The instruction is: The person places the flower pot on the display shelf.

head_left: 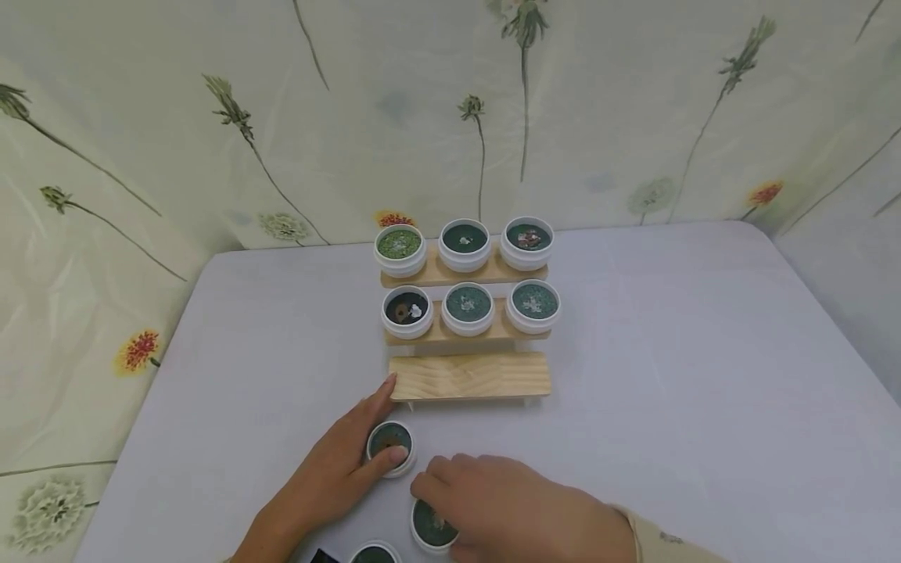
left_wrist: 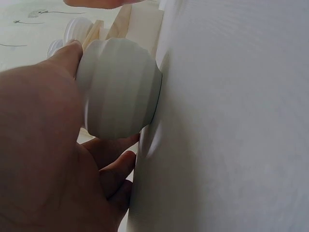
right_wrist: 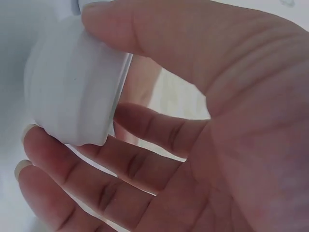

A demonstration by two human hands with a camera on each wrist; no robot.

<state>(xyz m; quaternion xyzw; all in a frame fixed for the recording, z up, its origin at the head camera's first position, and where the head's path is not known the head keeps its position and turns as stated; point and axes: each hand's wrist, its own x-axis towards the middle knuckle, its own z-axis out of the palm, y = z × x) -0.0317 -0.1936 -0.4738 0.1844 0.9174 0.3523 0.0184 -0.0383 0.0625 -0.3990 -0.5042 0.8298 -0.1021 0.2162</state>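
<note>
A small round white pot with a dark green top [head_left: 383,435] stands just in front of a wooden step rack [head_left: 470,375]. My left hand [head_left: 338,461] holds this pot, thumb over its rim and fingers round the far side; a fingertip reaches the rack's left corner. In the left wrist view the pot's ribbed white wall [left_wrist: 120,89] shows between thumb and fingers. Closer to me, my right hand [head_left: 510,500] grips another such pot [head_left: 429,528]. Its white side [right_wrist: 72,82] lies between thumb and fingers in the right wrist view.
Six similar pots fill the rack's two upper steps, among them a speckled green one [head_left: 399,244] and a dark one [head_left: 407,309]. Another pot [head_left: 373,554] and a black object [head_left: 324,557] are cut off at the bottom edge. Flowered cloth [head_left: 422,117] hangs behind the white table [head_left: 669,352].
</note>
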